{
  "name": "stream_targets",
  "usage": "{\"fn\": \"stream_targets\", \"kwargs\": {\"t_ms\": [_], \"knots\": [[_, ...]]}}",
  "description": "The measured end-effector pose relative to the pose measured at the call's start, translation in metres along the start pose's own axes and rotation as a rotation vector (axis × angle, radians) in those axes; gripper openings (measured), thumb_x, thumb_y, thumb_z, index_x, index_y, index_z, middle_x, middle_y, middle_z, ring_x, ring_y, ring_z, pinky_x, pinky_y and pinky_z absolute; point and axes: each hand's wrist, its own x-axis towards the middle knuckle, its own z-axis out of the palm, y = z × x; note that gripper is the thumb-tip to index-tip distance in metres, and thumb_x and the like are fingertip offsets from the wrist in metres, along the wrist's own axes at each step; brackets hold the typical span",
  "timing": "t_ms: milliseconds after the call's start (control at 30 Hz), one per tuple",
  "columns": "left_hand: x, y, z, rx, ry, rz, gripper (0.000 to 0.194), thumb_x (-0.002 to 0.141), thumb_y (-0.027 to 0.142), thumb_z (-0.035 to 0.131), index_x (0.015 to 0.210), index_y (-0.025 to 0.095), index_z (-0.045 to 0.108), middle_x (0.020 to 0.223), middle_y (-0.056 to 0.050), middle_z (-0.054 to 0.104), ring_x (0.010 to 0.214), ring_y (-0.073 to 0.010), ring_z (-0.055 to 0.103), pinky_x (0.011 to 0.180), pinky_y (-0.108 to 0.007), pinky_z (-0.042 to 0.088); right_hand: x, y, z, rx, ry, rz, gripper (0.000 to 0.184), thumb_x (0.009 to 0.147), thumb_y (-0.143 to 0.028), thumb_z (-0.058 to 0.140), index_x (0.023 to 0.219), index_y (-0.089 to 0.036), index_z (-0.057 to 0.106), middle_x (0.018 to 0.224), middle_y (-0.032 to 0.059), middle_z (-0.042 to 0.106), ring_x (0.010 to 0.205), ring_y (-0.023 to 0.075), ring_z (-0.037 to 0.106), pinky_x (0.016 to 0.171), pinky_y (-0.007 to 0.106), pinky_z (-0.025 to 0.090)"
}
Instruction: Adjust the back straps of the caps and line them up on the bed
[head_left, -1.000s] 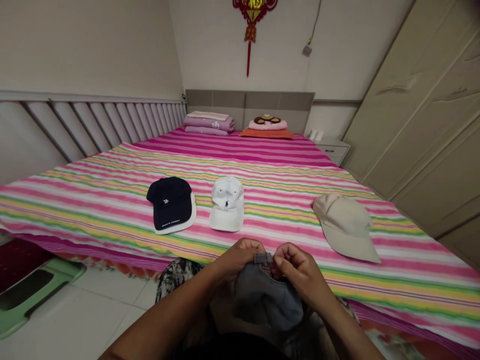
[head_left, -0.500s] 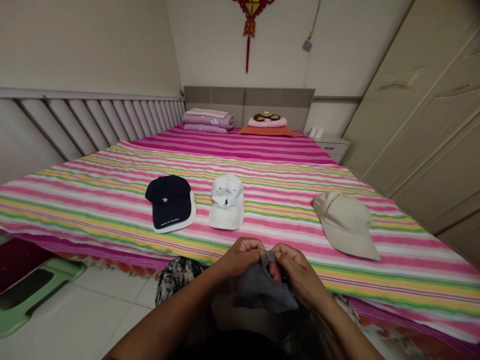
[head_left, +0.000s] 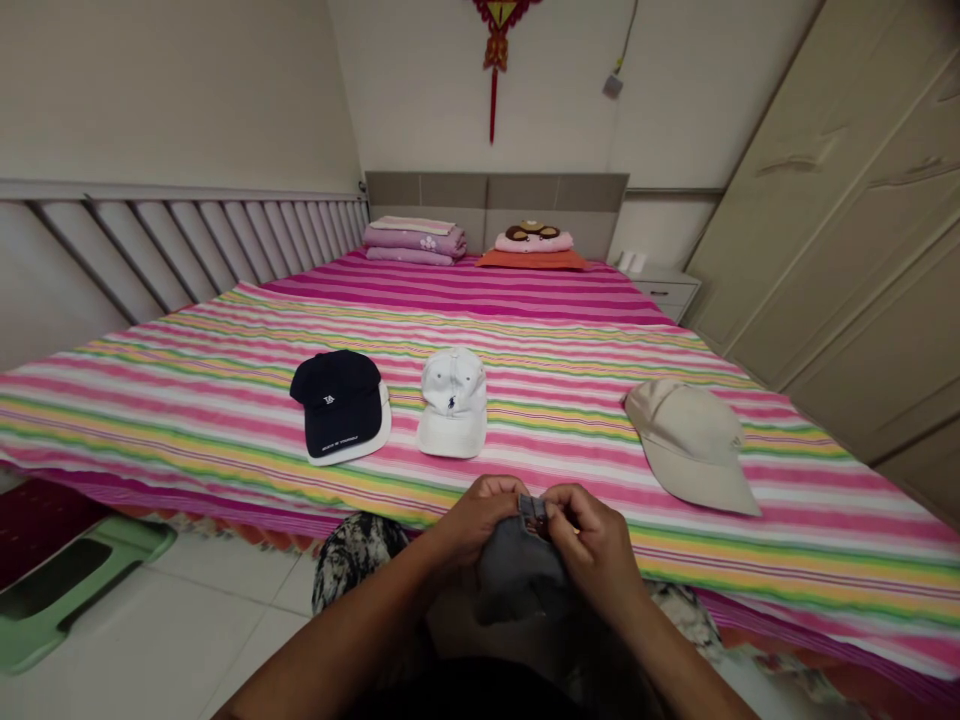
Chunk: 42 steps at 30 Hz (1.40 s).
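Cloth of the gray cap (head_left: pixel 517 580) hangs between your two hands, before the near edge of the bed (head_left: pixel 555 400). Your left hand (head_left: pixel 476 515) pinches the cap's edge beside its back strap (head_left: pixel 531 507); your right hand (head_left: pixel 600 550) has its grip closed at the strap's other end, thumb against bent fingers. Compared with half a second ago, the strap no longer stands bunched between your fingertips: it lies flatter, and more of it shows from one grip to the other. The cap's lower part is too dark to make out. On the bed, the navy cap (head_left: pixel 337 400), white cap (head_left: pixel 452 405) and beige cap (head_left: pixel 694 445) stay where they were.
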Motion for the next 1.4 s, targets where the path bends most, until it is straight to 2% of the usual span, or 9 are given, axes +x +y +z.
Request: {"fn": "stream_targets", "kwargs": {"t_ms": [133, 367, 533, 667, 733, 933, 1100, 1267, 1400], "knots": [[0.002, -0.003, -0.001, -0.082, -0.04, 0.039, 0.014, 0.061, 0.022, 0.061, 0.058, 0.012, 0.053, 0.049, 0.0, 0.054, 0.041, -0.0068, 0.044, 0.044, -0.018, 0.031, 0.001, 0.001, 0.004, 0.508, -0.015, 0.416, 0.019, 0.078, -0.038, 0.049, 0.074, -0.019, 0.047, 0.049, -0.0022, 0.055, 0.043, 0.0116, 0.048, 0.046, 0.023, 0.036], [0.004, -0.006, -0.003, -0.066, -0.028, 0.035, 0.014, 0.061, 0.022, 0.063, 0.058, 0.011, 0.054, 0.047, 0.001, 0.053, 0.039, -0.0054, 0.042, 0.043, -0.017, 0.03, 0.003, 0.003, -0.002, 0.379, -0.046, 0.222, 0.023, 0.069, -0.038, 0.064, 0.074, -0.018, 0.054, 0.058, -0.0024, 0.052, 0.053, 0.0114, 0.046, 0.051, 0.023, 0.035], [0.002, -0.005, -0.001, -0.12, -0.04, 0.03, 0.016, 0.06, 0.023, 0.064, 0.058, 0.012, 0.053, 0.049, 0.001, 0.054, 0.041, -0.0062, 0.044, 0.045, -0.018, 0.033, 0.006, 0.005, -0.003, 0.697, 0.077, 0.344, 0.027, 0.075, -0.046, 0.054, 0.078, -0.019, 0.049, 0.067, -0.0015, 0.055, 0.043, 0.0067, 0.039, 0.043, 0.021, 0.029], [0.001, 0.0, -0.004, -0.102, 0.001, 0.033, 0.014, 0.056, 0.02, 0.066, 0.061, 0.011, 0.056, 0.052, 0.0, 0.056, 0.045, -0.007, 0.047, 0.047, -0.018, 0.035, 0.006, 0.007, -0.014, 0.509, -0.272, 0.377, 0.032, 0.067, -0.046, 0.062, 0.069, -0.016, 0.052, 0.056, -0.0036, 0.049, 0.042, 0.0061, 0.035, 0.04, 0.02, 0.021], [0.001, 0.003, -0.005, -0.096, 0.013, 0.05, 0.015, 0.055, 0.021, 0.066, 0.059, 0.011, 0.056, 0.051, 0.0, 0.056, 0.043, -0.0061, 0.045, 0.044, -0.018, 0.032, 0.005, 0.008, -0.021, 0.48, -0.343, 0.391, 0.033, 0.067, -0.044, 0.064, 0.06, -0.016, 0.048, 0.049, -0.0059, 0.041, 0.041, 0.0049, 0.028, 0.04, 0.019, 0.017], [0.002, 0.014, 0.001, -0.167, 0.005, 0.09, 0.02, 0.055, 0.028, 0.067, 0.06, 0.012, 0.056, 0.051, 0.0, 0.053, 0.042, -0.0068, 0.044, 0.042, -0.019, 0.031, 0.008, 0.005, -0.033, 0.816, -0.106, 0.47, 0.029, 0.07, -0.033, 0.058, 0.056, -0.019, 0.039, 0.044, -0.0082, 0.027, 0.04, 0.0059, 0.015, 0.038, 0.019, 0.014], [0.002, 0.026, -0.002, -0.348, 0.105, 0.324, 0.023, 0.055, 0.028, 0.068, 0.054, 0.014, 0.05, 0.05, 0.002, 0.048, 0.046, -0.0058, 0.042, 0.046, -0.017, 0.032, 0.014, 0.004, -0.045, 1.108, 0.132, 0.438, 0.026, 0.062, -0.029, 0.062, 0.054, -0.019, 0.04, 0.046, -0.0082, 0.025, 0.038, 0.0053, 0.018, 0.034, 0.015, 0.022], [0.0, 0.022, -0.007, -0.248, 0.072, 0.188, 0.023, 0.06, 0.029, 0.069, 0.064, 0.011, 0.055, 0.058, -0.001, 0.054, 0.049, -0.0058, 0.045, 0.049, -0.017, 0.034, 0.013, 0.001, -0.04, 0.985, 0.046, 0.344, 0.027, 0.073, -0.032, 0.059, 0.057, -0.018, 0.043, 0.048, -0.0062, 0.034, 0.038, 0.0048, 0.024, 0.034, 0.014, 0.028], [-0.003, 0.019, -0.014, -0.211, -0.005, 0.183, 0.025, 0.067, 0.035, 0.064, 0.073, 0.013, 0.055, 0.058, -0.001, 0.055, 0.05, -0.0077, 0.048, 0.049, -0.018, 0.035, 0.021, -0.001, -0.037, 1.077, 0.098, 0.355, 0.023, 0.071, -0.034, 0.062, 0.063, -0.019, 0.047, 0.051, -0.0071, 0.031, 0.037, 0.0041, 0.024, 0.033, 0.013, 0.029]]}}
